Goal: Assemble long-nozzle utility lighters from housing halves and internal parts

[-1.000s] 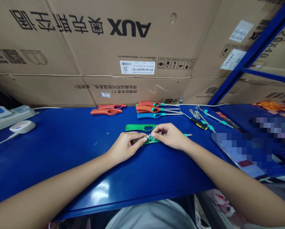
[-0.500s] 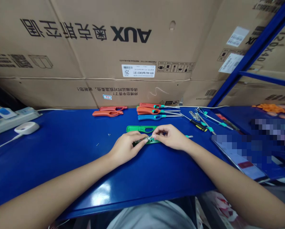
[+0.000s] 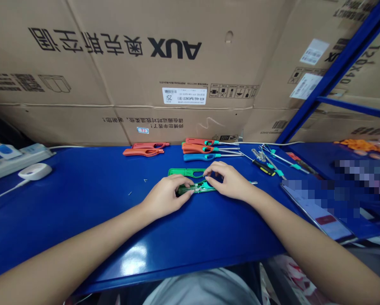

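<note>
An opened green gas lighter (image 3: 199,189) lies on the blue table, with a clear tank section at its left, a teal trigger piece and small inner parts showing. Around its left end, my left hand (image 3: 166,192) is closed, thumb and fingers on either side. My right hand (image 3: 226,180) curls over the trigger end, thumb and forefinger close together; its other fingertips are hidden. The metal tip (image 3: 254,183) sticks out past that hand. Just behind lies a loose green half shell (image 3: 183,172), its right end near my right fingertips.
Behind are red-orange handle shells (image 3: 143,151), several lighters with metal barrels (image 3: 198,148), and a blue lighter (image 3: 198,157). A screwdriver (image 3: 264,167) and loose barrels (image 3: 274,165) lie right, near a phone (image 3: 323,216). Small screws (image 3: 145,180) and a power strip (image 3: 34,154) are left.
My right fingertips have come slightly up and away from the lighter's middle, uncovering more of the teal trigger piece. My left hand has shifted slightly left, showing more inner parts.
</note>
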Demonstrator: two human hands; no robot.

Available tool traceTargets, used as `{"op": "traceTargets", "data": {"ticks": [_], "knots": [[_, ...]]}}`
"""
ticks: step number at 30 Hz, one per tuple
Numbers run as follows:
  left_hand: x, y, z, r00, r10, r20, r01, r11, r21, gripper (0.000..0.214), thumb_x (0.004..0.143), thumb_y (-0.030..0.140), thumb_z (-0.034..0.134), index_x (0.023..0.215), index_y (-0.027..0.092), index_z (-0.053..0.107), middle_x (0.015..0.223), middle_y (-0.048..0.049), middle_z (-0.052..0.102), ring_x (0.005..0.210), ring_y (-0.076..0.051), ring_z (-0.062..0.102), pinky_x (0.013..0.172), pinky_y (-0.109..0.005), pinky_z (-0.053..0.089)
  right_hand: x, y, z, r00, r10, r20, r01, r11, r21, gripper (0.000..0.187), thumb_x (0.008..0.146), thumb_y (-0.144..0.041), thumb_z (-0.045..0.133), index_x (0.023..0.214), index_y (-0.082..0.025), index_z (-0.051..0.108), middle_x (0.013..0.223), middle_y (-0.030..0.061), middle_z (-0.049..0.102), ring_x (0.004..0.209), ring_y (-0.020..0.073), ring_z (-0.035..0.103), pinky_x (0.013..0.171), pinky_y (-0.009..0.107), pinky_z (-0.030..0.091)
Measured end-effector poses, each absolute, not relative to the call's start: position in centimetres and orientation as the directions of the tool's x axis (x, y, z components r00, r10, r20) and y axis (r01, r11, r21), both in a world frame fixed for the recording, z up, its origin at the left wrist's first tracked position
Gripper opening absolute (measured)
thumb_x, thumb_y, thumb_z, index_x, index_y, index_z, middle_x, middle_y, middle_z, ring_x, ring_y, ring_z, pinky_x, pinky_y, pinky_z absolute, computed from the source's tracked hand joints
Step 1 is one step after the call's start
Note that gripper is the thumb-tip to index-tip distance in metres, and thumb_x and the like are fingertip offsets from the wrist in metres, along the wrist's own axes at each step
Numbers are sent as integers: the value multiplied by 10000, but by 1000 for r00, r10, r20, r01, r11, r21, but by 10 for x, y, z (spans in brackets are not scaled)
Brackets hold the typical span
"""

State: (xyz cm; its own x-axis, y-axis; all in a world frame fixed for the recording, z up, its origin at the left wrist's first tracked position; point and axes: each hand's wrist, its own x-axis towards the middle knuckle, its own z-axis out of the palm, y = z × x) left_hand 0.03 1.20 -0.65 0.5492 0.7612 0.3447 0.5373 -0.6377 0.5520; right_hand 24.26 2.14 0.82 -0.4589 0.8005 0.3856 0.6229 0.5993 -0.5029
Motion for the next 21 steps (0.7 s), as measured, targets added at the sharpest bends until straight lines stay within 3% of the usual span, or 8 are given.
{"op": "traceTargets", "data": {"ticks": [6, 15, 21], "knots": [[-3, 14, -4, 569, 744, 350, 482, -647, 591, 158, 908, 220, 652, 989, 204, 788, 896, -36, 717, 666, -118, 608, 619, -232, 472, 239, 18, 12, -518, 787, 335, 614, 615, -494, 137, 898, -228, 649, 1031, -230, 681, 1060, 67, 673, 1049, 231, 582, 957, 398, 450], [-3, 17, 0, 615, 722, 317, 478, -661, 578, 158, 924, 229, 660, 944, 213, 816, 819, -35, 680, 712, -134, 631, 687, -249, 483, 233, 20, 2, -440, 864, 244, 705, 501, -501, 135, 842, -285, 746, 942, -211, 695, 969, 47, 696, 1000, 229, 599, 901, 385, 417], [-4, 18, -1, 629, 714, 307, 487, -671, 559, 165, 932, 231, 652, 927, 201, 813, 822, -46, 685, 738, -148, 641, 713, -259, 490, 228, 20, 1, -377, 901, 214, 689, 427, -585, 93, 813, -247, 761, 878, -212, 706, 956, 36, 715, 970, 214, 617, 889, 369, 431]]}}
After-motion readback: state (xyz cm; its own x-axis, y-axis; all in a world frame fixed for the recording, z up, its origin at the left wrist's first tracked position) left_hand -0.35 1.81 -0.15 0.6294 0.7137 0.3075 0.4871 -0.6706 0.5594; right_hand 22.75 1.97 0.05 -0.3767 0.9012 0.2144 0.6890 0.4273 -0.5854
